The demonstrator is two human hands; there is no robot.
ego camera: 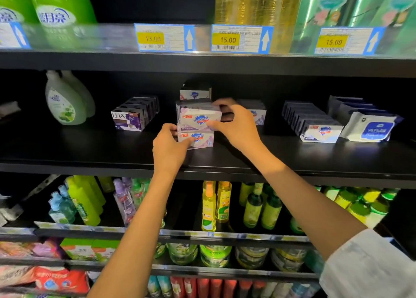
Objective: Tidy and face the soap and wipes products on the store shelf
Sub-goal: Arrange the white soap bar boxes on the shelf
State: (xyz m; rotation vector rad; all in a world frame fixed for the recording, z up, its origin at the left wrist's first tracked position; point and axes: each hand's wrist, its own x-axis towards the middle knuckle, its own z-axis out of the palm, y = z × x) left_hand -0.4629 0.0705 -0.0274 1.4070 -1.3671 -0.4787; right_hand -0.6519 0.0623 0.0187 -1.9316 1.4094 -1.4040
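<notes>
On the middle black shelf (90, 149) stands a stack of lilac Safeguard soap boxes. My right hand (234, 124) grips the top soap box (198, 115) by its right end, thumb at the front and fingers over the back. My left hand (168, 146) pinches the bottom soap box (200, 141) at its left end. Another lilac soap box (194, 92) sits higher behind the stack, and one more (258, 115) shows behind my right hand. A row of LUX soap boxes (132, 115) stands to the left. White Safeguard soaps (315, 126) and wipes packs (371, 126) line the right.
Two pale green liquid soap bottles (65, 99) stand at the shelf's left. Price tags (242, 38) run along the upper shelf edge, with green and yellow bottles above. The shelf below holds several small bottles (209, 205). Bare shelf lies in front of the products.
</notes>
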